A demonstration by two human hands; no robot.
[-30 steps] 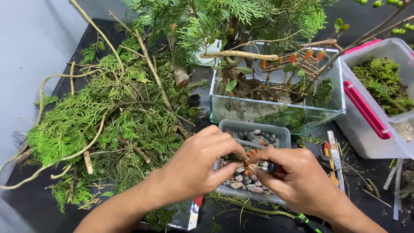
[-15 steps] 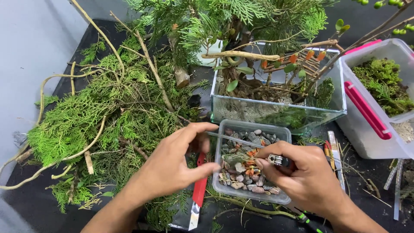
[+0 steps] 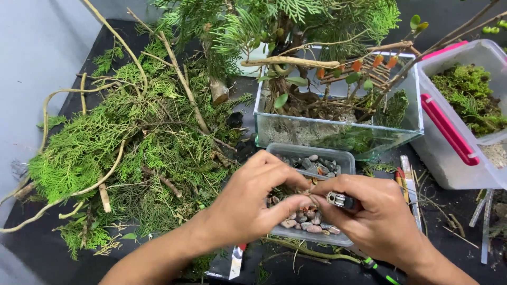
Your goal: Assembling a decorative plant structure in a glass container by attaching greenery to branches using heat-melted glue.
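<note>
My left hand (image 3: 253,203) and my right hand (image 3: 369,216) meet over a small clear tub of pebbles (image 3: 309,153). The right hand is closed around a small lighter (image 3: 339,199) with a metal top. The left hand's fingertips pinch a tiny thin piece right at the lighter's tip; what it is I cannot tell. Behind the tub stands a glass tank (image 3: 338,132) with sand, soil and a small tree with a little wooden bridge (image 3: 369,68).
A heap of cut green conifer branches (image 3: 121,148) covers the left of the black table. At right stands a clear plastic box with moss (image 3: 465,100) and a pink lid. Tools with red and black handles (image 3: 404,182) lie beside the tub.
My left hand has come back from the branches to meet the right hand over the pebble tub. The red-handled tool it lay on is now mostly hidden under it.
</note>
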